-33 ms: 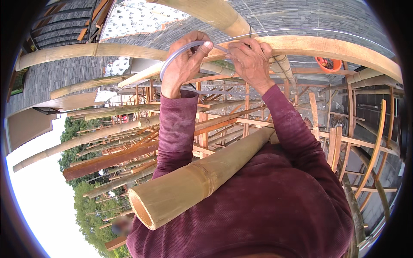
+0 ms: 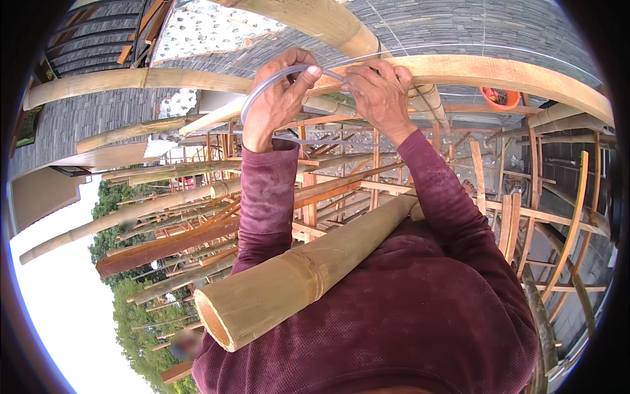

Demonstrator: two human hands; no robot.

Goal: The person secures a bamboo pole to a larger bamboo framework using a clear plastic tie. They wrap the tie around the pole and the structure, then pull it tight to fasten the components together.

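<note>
A clear plastic tube (image 2: 261,84) curves round the outside of my left hand (image 2: 282,95), whose thumb and fingers are closed on it. Its end runs across to my right hand (image 2: 379,92), where the fingertips pinch it; the very tip is hidden. Both hands are beside a long sawn wooden beam (image 2: 485,69), and the right fingers overlap its edge. Lower down, a paler length of the tube (image 2: 325,140) hangs behind my left wrist. A thick cut bamboo pole (image 2: 295,272) slants across in front of my chest, touched by neither hand.
Bamboo poles (image 2: 105,79) and timber framing (image 2: 308,203) criss-cross below and to the left. A large bamboo post (image 2: 328,26) meets the grey tiled wall (image 2: 433,23) ahead. An orange bucket (image 2: 500,98) is at the far right. A thin line (image 2: 459,44) stretches above the beam.
My left hand and the tube's loop have shifted very slightly left. The grip of both hands looks the same.
</note>
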